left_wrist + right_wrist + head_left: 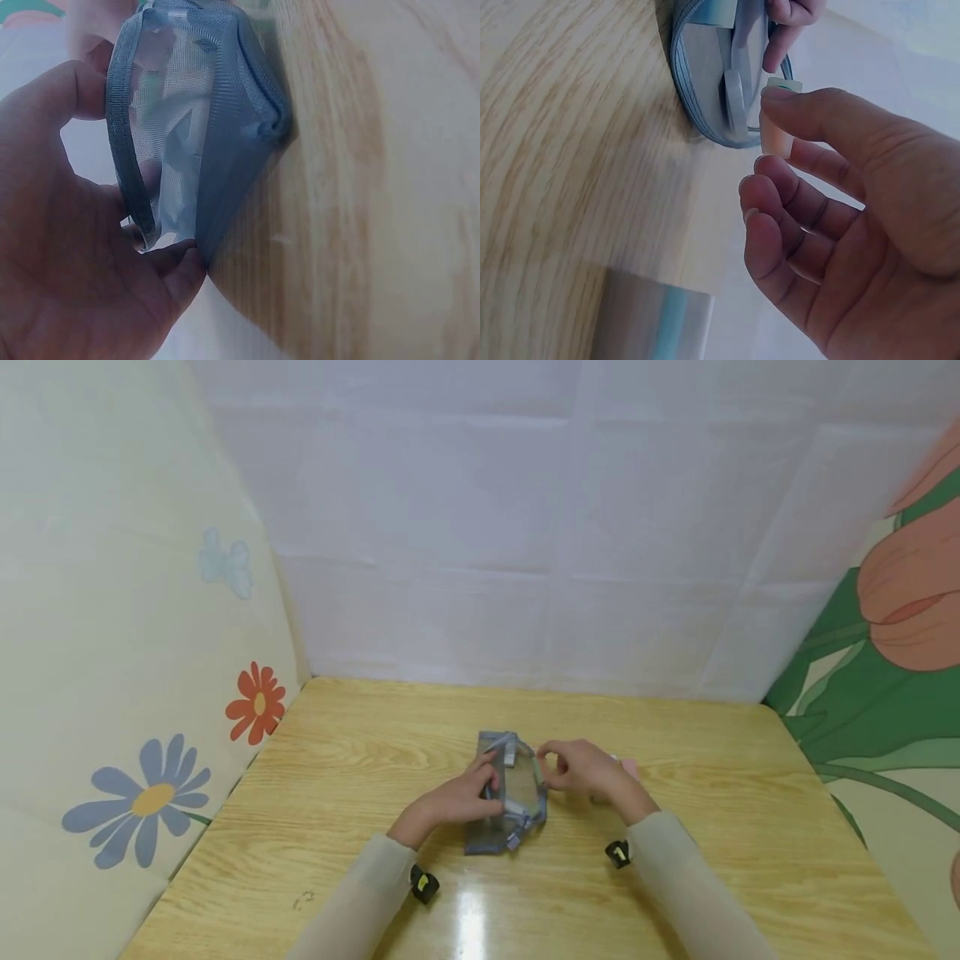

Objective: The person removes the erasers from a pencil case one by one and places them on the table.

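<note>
A grey-blue mesh pouch point(486, 837) with a zipped edge lies on the table, its mouth spread wide. My left hand point(467, 795) grips the pouch, fingers and thumb at its rim point(120, 135). White items and a light-blue piece point(714, 12) show inside it. Just right of the mouth, my right hand point(588, 770) pinches a small pale bottle point(775, 136) with a light-green cap between thumb and index finger. In the right wrist view its other fingers are loosely curled below, and the bottle overlaps the pouch's edge.
Close by the right hand, a grey box point(634, 319) with a teal stripe rests on the wooden table point(360, 760). Something pink point(630, 767) shows behind the right wrist. A white cloth point(480, 543) hangs along the back, with flowered cloths at both sides.
</note>
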